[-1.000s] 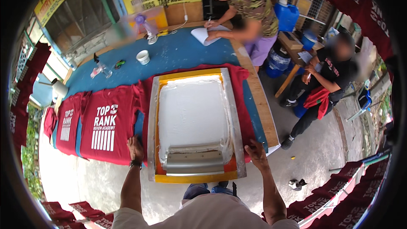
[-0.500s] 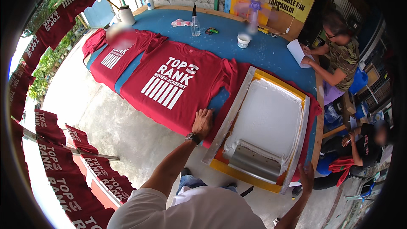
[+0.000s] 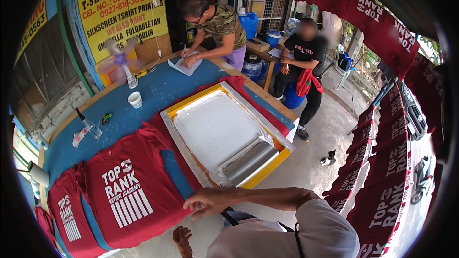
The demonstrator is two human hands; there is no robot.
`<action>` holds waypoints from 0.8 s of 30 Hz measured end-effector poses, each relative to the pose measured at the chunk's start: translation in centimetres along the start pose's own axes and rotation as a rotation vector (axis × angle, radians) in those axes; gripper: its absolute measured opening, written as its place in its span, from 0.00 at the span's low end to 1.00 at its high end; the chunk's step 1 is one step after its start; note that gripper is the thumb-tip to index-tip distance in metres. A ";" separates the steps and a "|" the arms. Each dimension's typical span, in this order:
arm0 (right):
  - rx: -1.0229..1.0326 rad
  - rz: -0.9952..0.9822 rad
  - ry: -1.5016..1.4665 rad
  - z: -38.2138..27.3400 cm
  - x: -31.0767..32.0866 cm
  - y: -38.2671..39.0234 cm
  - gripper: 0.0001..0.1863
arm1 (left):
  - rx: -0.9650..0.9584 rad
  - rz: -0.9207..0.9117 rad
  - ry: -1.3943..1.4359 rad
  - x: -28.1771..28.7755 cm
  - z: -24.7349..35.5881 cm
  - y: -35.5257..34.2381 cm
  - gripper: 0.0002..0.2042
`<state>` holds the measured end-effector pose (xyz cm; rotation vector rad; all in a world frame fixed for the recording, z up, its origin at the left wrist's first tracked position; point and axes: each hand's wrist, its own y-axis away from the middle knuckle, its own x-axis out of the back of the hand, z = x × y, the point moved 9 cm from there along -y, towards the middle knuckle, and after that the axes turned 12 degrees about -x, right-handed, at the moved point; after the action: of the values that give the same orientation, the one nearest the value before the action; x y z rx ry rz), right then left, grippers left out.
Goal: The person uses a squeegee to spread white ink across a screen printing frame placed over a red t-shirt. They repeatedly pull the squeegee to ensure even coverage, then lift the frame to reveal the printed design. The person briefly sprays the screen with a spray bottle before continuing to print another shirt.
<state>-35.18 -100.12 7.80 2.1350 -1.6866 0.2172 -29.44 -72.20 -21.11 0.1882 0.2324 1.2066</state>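
Note:
A red T-shirt with a white print lies flat on the blue table. My right arm reaches leftward across my body, and my right hand is at the shirt's lower right corner, its fingers loosely bent and apart. I see no thing held in it. My left hand is low, just off the shirt's hem, with fingers apart and nothing in them. Right of the shirt rests a screen-printing frame over red cloth, spread with white ink. A wide metal squeegee lies at its near end.
Another printed red shirt lies at the left. A white tub, spray bottle and small fan stand farther back. One person writes on paper; another sits at right. A cat is on the floor.
The view has turned to the right. My right hand has left the frame's near right corner and crossed to the shirt's corner. My left hand has come off the shirt and dropped beside its hem.

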 end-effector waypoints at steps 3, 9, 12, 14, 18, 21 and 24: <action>0.091 -0.117 0.140 -2.4 -4.0 -5.4 0.29 | 0.150 -0.038 0.455 3.4 -6.8 -1.4 0.18; 0.273 -0.200 0.271 -5.5 -11.7 -14.8 0.25 | 0.254 0.094 0.963 3.2 -14.5 -10.2 0.20; 0.281 -0.224 0.324 -7.0 -15.0 -18.1 0.23 | 0.453 0.017 1.013 -0.4 -15.8 -9.8 0.24; 0.252 -0.228 0.329 -8.3 -17.0 -21.0 0.23 | 0.374 -0.224 0.968 -2.4 -13.6 -9.9 0.23; 0.296 -0.135 0.296 -10.1 -19.6 -23.7 0.24 | 0.447 -0.346 0.799 -3.3 -11.3 -8.8 0.21; 0.258 -0.092 0.210 -10.5 -21.3 -24.4 0.23 | 0.429 -0.486 0.576 -2.1 -8.3 -7.9 0.20; 0.136 -0.171 -0.004 -9.9 -22.4 -23.3 0.22 | 0.348 -0.654 0.323 -0.7 -4.1 -6.9 0.20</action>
<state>-17.37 -71.76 3.46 2.3661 -1.5199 0.2840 -24.64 -75.19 -26.82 0.1975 0.7287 0.5320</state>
